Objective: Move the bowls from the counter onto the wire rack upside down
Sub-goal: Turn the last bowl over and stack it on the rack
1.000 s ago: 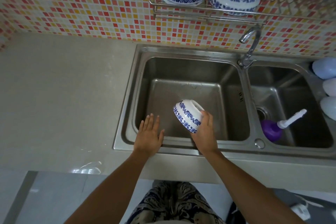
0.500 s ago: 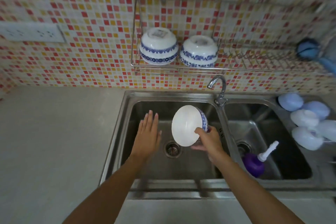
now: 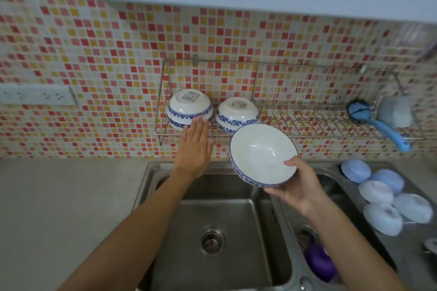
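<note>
My right hand (image 3: 298, 185) grips a white bowl with a blue floral band (image 3: 261, 152) by its rim, its open side tilted toward me, just below the wire rack (image 3: 314, 133) on the tiled wall. Two matching bowls sit upside down at the rack's left end: one on the far left (image 3: 188, 107) and one beside it (image 3: 236, 112). My left hand (image 3: 195, 149) is raised flat with its fingers together, the fingertips at the front of the far-left bowl. It holds nothing.
A double steel sink (image 3: 220, 227) lies below, with a purple bottle (image 3: 319, 264) in the right basin. Several pale blue and white round items (image 3: 383, 192) sit on the sink's right side. A blue brush (image 3: 378, 120) lies at the rack's right end. A wall socket (image 3: 35, 94) is at left.
Both hands rose from over the sink toward the rack. The bowl in my right hand went up with its opening toward me. My left hand reached the far-left bowl.
</note>
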A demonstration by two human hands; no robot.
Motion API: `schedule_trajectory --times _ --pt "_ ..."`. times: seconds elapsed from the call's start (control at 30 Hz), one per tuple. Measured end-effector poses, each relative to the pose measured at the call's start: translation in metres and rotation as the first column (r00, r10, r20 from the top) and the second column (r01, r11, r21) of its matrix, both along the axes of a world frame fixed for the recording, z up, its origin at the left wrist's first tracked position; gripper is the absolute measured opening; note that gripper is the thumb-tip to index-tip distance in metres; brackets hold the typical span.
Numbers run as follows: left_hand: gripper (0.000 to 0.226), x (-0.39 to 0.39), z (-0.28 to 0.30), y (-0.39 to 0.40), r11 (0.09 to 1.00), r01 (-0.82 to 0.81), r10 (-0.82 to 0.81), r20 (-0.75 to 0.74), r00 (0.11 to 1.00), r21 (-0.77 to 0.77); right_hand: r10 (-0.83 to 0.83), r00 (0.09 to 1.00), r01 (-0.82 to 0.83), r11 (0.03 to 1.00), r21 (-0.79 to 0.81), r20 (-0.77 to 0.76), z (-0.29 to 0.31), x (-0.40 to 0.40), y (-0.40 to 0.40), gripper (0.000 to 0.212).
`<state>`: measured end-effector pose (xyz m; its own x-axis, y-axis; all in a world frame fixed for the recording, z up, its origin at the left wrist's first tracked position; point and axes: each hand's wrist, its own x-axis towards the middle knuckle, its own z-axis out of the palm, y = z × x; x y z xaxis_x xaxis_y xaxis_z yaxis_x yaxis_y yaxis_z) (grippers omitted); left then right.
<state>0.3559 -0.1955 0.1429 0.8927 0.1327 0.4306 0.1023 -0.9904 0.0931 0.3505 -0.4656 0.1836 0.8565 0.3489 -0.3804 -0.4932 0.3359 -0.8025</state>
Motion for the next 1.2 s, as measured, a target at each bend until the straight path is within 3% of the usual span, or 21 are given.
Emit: schedule_trajectory --times 0.2,0.27,0.43,0.53,0.63,0.7,0.77,0.93,1.0,1.2 --pt "0.058 0.0 -0.002 -0.003 0.999 -0.029 0.029 0.011 1.0 -0.022 0.014 0.982 -0.029 0.997 0.075 0.189 0.046 0.031 0.002 0.048" --pt "0.058 -0.001 -0.002 -0.002 1.0 -0.018 0.018 0.003 1.0 -0.022 0.003 0.971 -0.012 0.999 0.035 0.238 0.06 0.042 0.005 0.04" --pt "0.06 -0.004 0.002 -0.001 1.0 -0.01 0.009 -0.022 1.0 -0.017 -0.025 0.876 0.131 0.974 -0.186 0.482 0.086 0.07 0.016 0.045" --pt "0.067 -0.005 0.004 0.0 1.0 -0.007 0.007 -0.04 0.999 -0.009 -0.027 0.769 0.294 0.902 -0.316 0.639 0.092 0.084 0.027 0.056" --pt "0.068 -0.005 0.004 0.0 1.0 -0.008 0.008 -0.054 0.998 0.012 0.04 0.644 0.476 0.761 -0.441 0.764 0.089 0.1 0.04 0.063" --pt "0.067 -0.004 0.004 0.0 1.0 -0.013 0.014 -0.059 0.998 0.013 0.119 0.566 0.558 0.673 -0.486 0.816 0.084 0.111 0.047 0.08" --pt "0.068 -0.004 0.003 -0.001 1.0 -0.015 0.016 -0.059 0.998 0.015 0.222 0.495 0.608 0.603 -0.517 0.84 0.08 0.118 0.055 0.095" --pt "0.068 -0.004 0.004 -0.001 1.0 -0.011 0.012 -0.064 0.998 0.018 0.471 0.336 0.619 0.542 -0.568 0.816 0.066 0.126 0.075 0.097" --pt "0.068 -0.004 0.003 -0.001 1.0 -0.014 0.016 -0.061 0.998 0.024 0.528 0.308 0.591 0.545 -0.594 0.791 0.058 0.131 0.08 0.099" --pt "0.067 -0.002 0.001 0.0 0.999 -0.025 0.026 -0.05 0.998 0.029 0.669 0.254 0.628 0.435 -0.645 0.698 0.04 0.142 0.093 0.096"
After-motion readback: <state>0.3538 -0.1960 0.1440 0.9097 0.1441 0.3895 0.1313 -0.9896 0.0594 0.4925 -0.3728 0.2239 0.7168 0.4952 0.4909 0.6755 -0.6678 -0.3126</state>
